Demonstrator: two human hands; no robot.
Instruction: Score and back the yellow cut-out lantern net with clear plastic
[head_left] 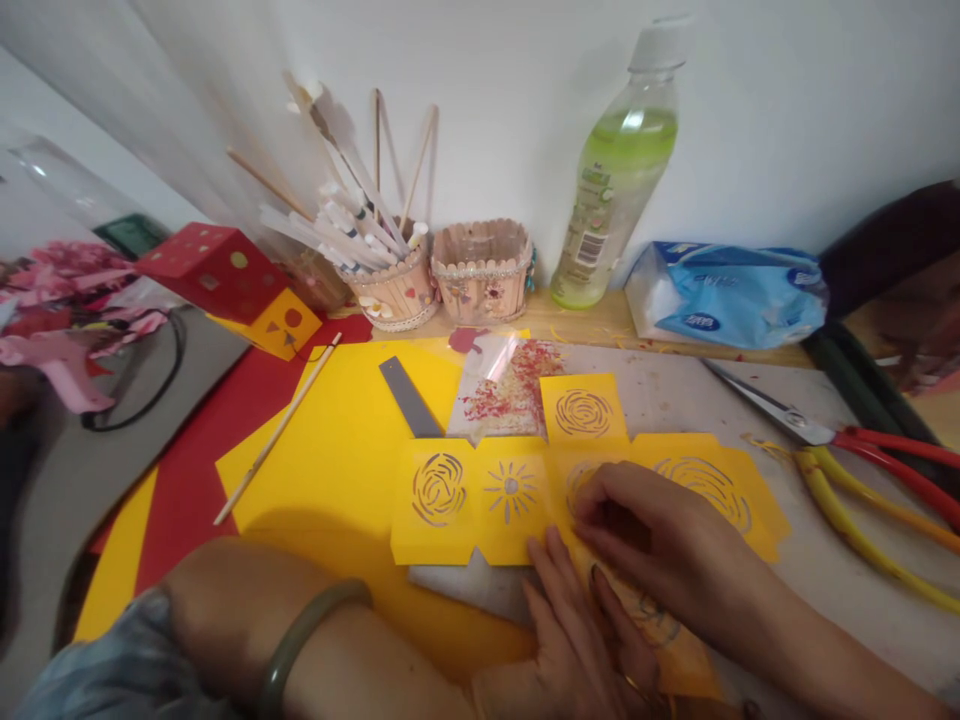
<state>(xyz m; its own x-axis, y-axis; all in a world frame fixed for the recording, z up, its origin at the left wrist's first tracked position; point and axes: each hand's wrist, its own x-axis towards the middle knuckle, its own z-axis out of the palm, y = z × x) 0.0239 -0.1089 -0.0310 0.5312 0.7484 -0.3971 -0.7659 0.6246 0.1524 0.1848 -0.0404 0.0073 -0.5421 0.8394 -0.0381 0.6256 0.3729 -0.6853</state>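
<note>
A yellow paper box cutout (510,540) lies unfolded in front of me, its squares pierced with curved and sunburst slits. My left hand (574,635) rests on its lower part, fingers stretched and pressed against the paper. Over a middle square with a cut pattern is my right hand (645,525), thumb and fingertips closed in a pinch. Whatever is between those fingertips is hidden. Part of the patterned lower flap (660,625) shows beneath my hands.
Left are yellow sheets (345,430), a wooden stick (277,430), a grey strip (409,398) and a red box (225,270). Behind stand a brush holder (394,290), a small basket (484,270), a bottle (619,180) and tissues (727,295). Scissors (799,425) lie right.
</note>
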